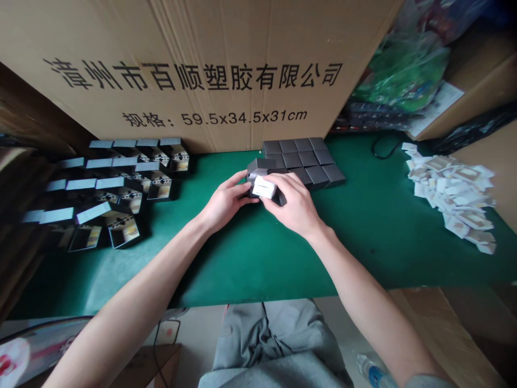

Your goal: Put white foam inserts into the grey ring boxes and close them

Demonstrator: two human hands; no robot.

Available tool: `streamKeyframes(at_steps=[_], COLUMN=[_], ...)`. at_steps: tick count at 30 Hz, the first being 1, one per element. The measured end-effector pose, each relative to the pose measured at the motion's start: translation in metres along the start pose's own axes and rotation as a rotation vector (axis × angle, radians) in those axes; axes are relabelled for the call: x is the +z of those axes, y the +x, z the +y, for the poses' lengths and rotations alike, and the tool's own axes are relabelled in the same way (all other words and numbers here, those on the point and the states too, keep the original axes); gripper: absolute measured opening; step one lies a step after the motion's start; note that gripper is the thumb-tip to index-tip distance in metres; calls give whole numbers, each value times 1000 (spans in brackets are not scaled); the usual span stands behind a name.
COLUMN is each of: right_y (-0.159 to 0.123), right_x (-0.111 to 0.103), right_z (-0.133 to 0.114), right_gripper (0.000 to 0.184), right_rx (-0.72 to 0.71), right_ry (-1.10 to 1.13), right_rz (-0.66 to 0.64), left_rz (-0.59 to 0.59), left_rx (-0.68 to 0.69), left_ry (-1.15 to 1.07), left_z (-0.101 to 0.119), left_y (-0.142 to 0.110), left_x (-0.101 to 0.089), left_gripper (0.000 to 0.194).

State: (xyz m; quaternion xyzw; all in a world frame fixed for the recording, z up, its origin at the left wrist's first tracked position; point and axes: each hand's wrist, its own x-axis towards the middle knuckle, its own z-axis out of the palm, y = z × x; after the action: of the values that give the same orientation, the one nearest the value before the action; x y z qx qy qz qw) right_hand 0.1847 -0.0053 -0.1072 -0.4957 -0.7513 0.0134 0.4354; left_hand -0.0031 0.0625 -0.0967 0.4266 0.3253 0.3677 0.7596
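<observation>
In the head view, my left hand point(226, 205) is closed on the side of a small black jewellery-type box point(258, 165) with its lid up. My right hand point(294, 203) pinches a small white box insert point(264, 187) with a dark slit in it, right at the front of the box. Whether the insert is partly inside the box cannot be made out, since fingers cover the lower part. Just behind my hands, a block of closed black boxes point(319, 157) sits in tight rows on the green table.
Several open black boxes point(161, 186) stand in rows on the left of the green table point(355, 231). A heap of white inserts point(452, 188) lies at the right. Behind rises a large printed cardboard carton point(226, 32). Plastic bags point(404, 70) are piled at back right.
</observation>
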Motion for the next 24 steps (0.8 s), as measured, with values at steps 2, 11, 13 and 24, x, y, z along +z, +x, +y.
streamKeyframes(at_steps=[2, 11, 13, 24], right_y=[0, 0, 0, 1], right_x=[0, -3, -3, -2], right_z=[0, -2, -3, -3], right_gripper=[39, 34, 33, 31], right_rx=[2, 32, 22, -19], right_ry=[22, 72, 70, 64], right_rz=[-23, -82, -77, -72], left_rz=[-27, -93, -92, -91], left_rx=[3, 0, 0, 38], left_ry=[14, 61, 70, 126], left_z=[0, -2, -2, -3], left_y=[0, 0, 0, -2], left_x=[0, -4, -3, -2], left_gripper=[35, 38, 38, 36])
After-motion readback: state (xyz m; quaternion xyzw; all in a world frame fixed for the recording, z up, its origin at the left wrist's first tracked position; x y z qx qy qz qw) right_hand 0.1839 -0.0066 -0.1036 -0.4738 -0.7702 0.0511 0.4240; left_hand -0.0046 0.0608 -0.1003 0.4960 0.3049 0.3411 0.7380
